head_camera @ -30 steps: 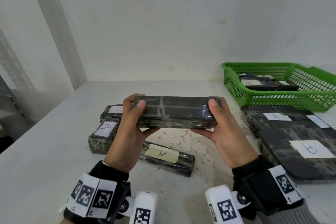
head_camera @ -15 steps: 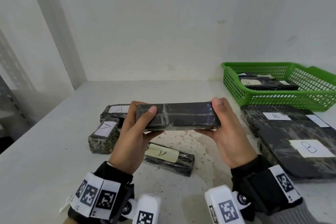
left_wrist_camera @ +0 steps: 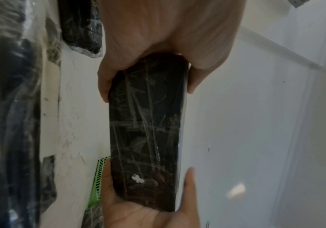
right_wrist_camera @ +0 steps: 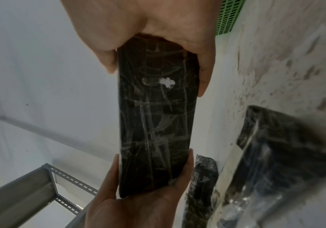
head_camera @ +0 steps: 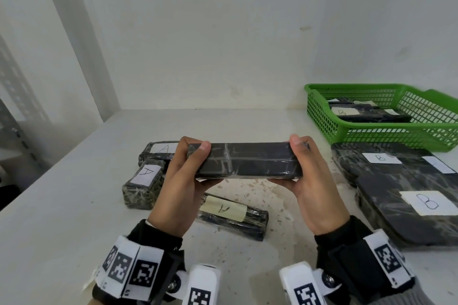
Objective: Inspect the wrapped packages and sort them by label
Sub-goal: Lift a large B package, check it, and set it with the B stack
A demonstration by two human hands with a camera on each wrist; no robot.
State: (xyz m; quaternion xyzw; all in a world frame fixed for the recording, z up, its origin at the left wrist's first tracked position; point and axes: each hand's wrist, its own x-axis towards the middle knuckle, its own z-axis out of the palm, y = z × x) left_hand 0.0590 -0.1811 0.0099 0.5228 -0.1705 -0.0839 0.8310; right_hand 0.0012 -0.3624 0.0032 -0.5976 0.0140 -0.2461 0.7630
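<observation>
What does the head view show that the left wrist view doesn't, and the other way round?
Only the head view shows the paper labels: three packages marked A left of the hands, flat packages marked B to the right, and more inside the green basket. It shows no label on the faces of the held package that it sees. Only the left wrist view shows the held package's hidden face: no paper label, just a small white fleck. Both show the left hand and right hand gripping its two ends above the table.
</observation>
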